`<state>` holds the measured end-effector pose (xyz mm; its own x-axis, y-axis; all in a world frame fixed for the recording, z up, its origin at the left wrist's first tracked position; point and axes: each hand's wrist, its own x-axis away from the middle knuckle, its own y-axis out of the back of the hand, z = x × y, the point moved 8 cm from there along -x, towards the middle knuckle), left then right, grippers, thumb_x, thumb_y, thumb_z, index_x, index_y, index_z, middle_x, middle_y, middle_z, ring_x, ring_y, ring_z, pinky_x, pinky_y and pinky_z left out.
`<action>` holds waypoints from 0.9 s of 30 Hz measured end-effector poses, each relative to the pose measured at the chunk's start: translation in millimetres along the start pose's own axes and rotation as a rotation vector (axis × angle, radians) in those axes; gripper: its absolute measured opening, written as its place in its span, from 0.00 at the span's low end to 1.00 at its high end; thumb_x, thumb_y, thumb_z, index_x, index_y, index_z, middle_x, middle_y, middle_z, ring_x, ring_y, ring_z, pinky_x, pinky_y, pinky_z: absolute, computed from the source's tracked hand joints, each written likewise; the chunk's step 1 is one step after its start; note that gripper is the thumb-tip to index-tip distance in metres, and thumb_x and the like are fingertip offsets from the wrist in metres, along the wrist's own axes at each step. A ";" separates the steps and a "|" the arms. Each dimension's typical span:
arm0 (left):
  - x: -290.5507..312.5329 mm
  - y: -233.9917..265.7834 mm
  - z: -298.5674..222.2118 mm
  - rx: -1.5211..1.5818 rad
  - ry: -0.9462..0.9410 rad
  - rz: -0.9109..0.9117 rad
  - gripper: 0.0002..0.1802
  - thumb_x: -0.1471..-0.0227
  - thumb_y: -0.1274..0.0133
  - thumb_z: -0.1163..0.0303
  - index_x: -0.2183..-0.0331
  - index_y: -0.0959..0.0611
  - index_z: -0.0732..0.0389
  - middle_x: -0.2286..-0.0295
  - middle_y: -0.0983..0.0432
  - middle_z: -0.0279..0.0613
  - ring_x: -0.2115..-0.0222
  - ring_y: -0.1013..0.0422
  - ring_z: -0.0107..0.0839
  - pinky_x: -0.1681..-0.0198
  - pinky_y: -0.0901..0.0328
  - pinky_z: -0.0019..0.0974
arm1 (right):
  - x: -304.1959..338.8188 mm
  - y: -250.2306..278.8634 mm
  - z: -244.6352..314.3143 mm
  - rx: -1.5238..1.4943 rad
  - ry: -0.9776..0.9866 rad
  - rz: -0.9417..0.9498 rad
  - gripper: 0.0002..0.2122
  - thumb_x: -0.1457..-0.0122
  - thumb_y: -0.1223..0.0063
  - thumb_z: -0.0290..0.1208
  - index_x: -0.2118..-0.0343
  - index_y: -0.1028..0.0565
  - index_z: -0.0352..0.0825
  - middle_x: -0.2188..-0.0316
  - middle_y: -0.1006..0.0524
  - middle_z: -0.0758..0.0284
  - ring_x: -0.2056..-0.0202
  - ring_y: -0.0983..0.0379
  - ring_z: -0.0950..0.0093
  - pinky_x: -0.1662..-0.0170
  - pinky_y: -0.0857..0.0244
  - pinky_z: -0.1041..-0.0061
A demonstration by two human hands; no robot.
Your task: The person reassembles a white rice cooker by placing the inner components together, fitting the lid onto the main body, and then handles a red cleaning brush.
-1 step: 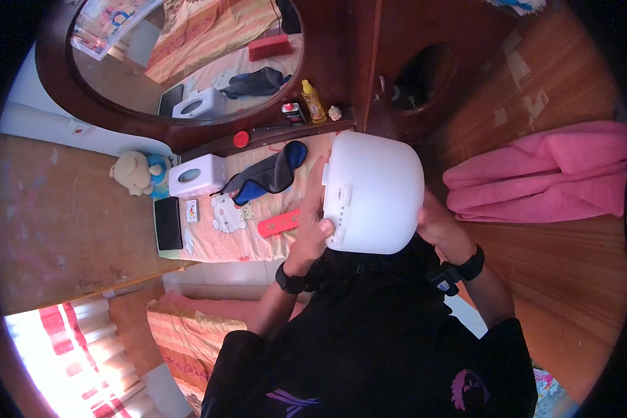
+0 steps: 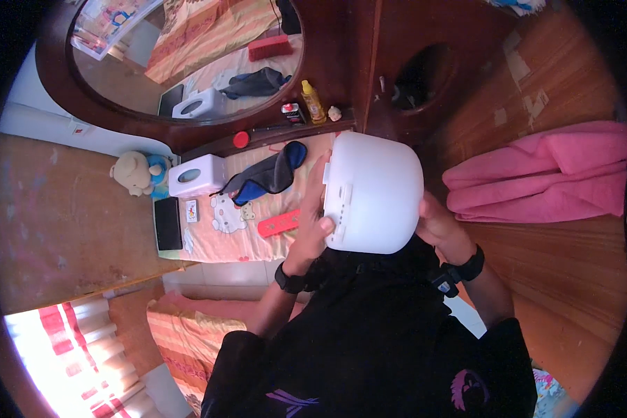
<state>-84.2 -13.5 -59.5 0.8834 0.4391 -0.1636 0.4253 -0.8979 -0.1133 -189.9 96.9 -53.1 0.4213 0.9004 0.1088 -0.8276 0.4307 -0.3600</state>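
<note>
Between my two hands, a white dome-shaped device [image 2: 376, 194] is held up in front of my chest, lying on its side. Its flat end, with a small control strip and a row of dark dots, faces left. My left hand [image 2: 312, 237] grips that end, the thumb pressed beside the strip and the fingers partly hidden behind. On the opposite side, my right hand [image 2: 435, 223] holds the rounded end, its fingers mostly out of sight. Each wrist wears a black band.
Left of the device, a table with a patterned cloth [image 2: 251, 244] bears a tissue box [image 2: 196, 175], a grey-blue cloth [image 2: 275, 174], a red power strip [image 2: 280, 223] and a dark tablet-like panel [image 2: 167, 224]. A yellow bottle [image 2: 313, 102] stands beneath the mirror. A pink towel [image 2: 536, 174] hangs at right.
</note>
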 end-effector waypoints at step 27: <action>17.8 11.8 26.0 0.073 0.153 -0.090 0.50 0.55 0.61 0.35 0.44 0.48 0.67 0.46 0.46 0.52 0.48 0.43 0.41 0.47 0.44 0.39 | -0.8 -3.8 -8.4 -0.078 -0.087 0.005 0.65 0.79 0.31 0.57 0.40 0.65 0.36 0.41 0.56 0.59 0.41 0.55 0.64 0.41 0.58 0.65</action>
<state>-68.6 -15.5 -89.3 0.8644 0.5027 0.0010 0.4935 -0.8481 -0.1930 -184.0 94.1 -59.6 0.3807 0.9059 0.1852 -0.7970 0.4231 -0.4311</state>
